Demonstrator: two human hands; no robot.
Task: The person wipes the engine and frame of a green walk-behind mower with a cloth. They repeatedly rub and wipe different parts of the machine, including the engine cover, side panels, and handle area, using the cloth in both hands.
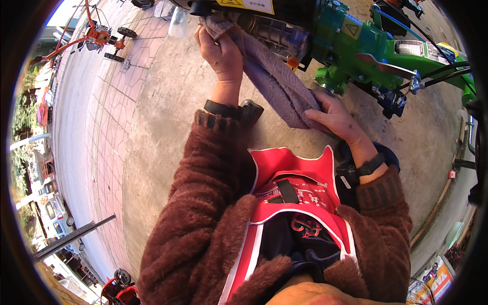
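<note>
Green castings and a black upper housing make up one walk-behind tiller, by its look, the biggest thing before us; I'd judge the handwork beside it to be under way, though nothing from here shows which surfaces are done and which are left. Well apart to the person's left stands one smaller orange tiller. Next comes one brown fleece coat, both sleeves reaching forward, and one red apron with white edging. A single greyish-purple towel slants between two hands, its upper end just beside the engine; whether it touches, I can't tell. The left hand curls its fingers firmly around that end; the right hand grips the lower end, thumb laid on top, the other fingers partly hidden. Smallest are two black wristbands, one at the left wrist and one at the right, and two yellow-marked warning labels on the bigger machine.
</note>
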